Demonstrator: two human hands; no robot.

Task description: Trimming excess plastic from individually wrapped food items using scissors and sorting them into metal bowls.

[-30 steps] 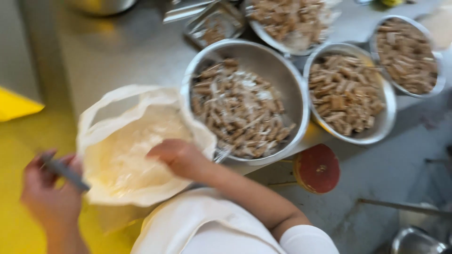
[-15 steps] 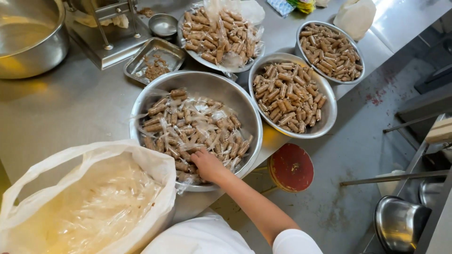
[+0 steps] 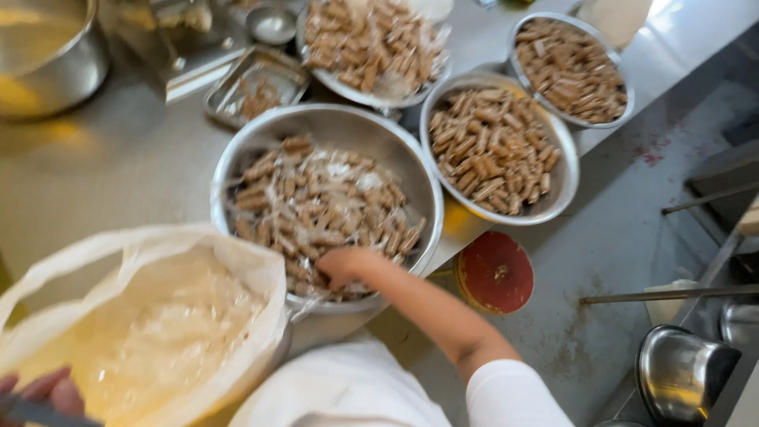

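Four round metal bowls hold brown wrapped sticks: the big bowl in the middle, a second bowl to its right, a third bowl at the far right, and a fourth bowl at the top. One small metal tray sits near them, and one large pot stands at the upper left. One plastic bag lies open. One red stool stands below. Two hands show: the right hand and the left hand.

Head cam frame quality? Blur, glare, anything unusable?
Head view: motion blur throughout, rolls in the near bowl smeared; right hand soft; left hand cut off at the bottom edge, grip unreadable; warm glare on the steel table; bag washed out.
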